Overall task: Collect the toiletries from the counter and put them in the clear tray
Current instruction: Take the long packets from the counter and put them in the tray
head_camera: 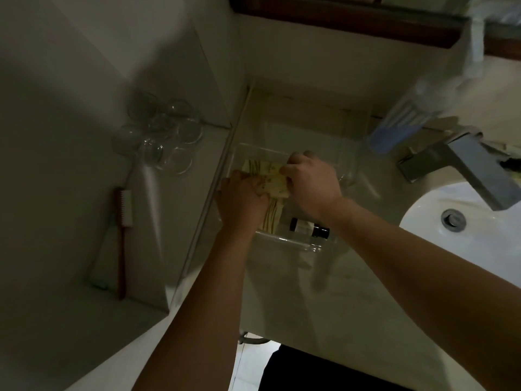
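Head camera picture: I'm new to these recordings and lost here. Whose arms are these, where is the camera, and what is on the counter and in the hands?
There is no machine: a person wears the camera on the head, looking down at a bathroom counter. The left hand and right hand both reach into a clear tray, their grip closed on pale packets with green stripes. A small dark bottle lies in the tray. Beside it are a sink and faucet. On the left ledge stand glasses and a red-handled toothbrush.
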The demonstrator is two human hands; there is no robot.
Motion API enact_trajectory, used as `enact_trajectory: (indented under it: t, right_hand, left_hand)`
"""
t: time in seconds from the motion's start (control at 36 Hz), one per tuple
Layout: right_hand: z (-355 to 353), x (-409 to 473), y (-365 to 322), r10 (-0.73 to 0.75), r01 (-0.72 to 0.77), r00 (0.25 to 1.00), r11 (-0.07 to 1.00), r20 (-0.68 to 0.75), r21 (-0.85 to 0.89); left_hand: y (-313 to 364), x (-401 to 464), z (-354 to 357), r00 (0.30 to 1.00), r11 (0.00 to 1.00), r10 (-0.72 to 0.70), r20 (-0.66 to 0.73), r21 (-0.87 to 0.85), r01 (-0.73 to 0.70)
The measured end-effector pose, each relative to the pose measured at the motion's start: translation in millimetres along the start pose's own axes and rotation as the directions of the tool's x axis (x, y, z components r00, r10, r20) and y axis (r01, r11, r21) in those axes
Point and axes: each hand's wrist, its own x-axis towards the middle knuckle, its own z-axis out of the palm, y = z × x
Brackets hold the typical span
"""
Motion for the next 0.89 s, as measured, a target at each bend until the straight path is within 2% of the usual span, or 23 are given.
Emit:
enact_trajectory:
  t: [0.17,0.28,0.42,0.61,0.72,0.83,0.89]
  right_hand:
    - [5,-7,-4,-0.023,0.022,0.997,1.0,0.069,0.019]
    - [6,-10,-7,-0.045,0.035,0.992,0.996,0.117,0.083]
    - [-8,-16,-7,0.003,-0.041,0.987,0.97,0.159,0.238]
    - [-60,-37,16,0.082,-0.108,0.993,0.934,0.089,0.34]
    - [-104,-60,42,0.133,-0.118,0.991,0.915,-0.012,0.386]
    - [-150,-99,86,0.223,-0.166,0.969,0.904,-0.105,0.393]
    - [-168,-126,115,0.286,-0.19,0.943,0.884,-0.17,0.428]
  left_hand:
    - [-1,-2,-5,1.0,0.998,-0.015,0.022,-0.065,0.016]
    - [0,-5,-6,1.0,0.999,-0.013,0.027,-0.029,0.014]
    - [5,-15,-10,1.0,1.0,-0.002,-0.027,-0.019,0.001]
    - [51,-37,-30,0.992,0.995,0.073,-0.105,-0.055,-0.079]
    - [103,-53,-42,0.971,0.971,0.175,-0.163,-0.132,-0.197]
    - [170,-72,-49,0.93,0.949,0.29,-0.225,-0.057,-0.31]
    - [206,-81,-47,0.901,0.918,0.357,-0.247,-0.085,-0.387]
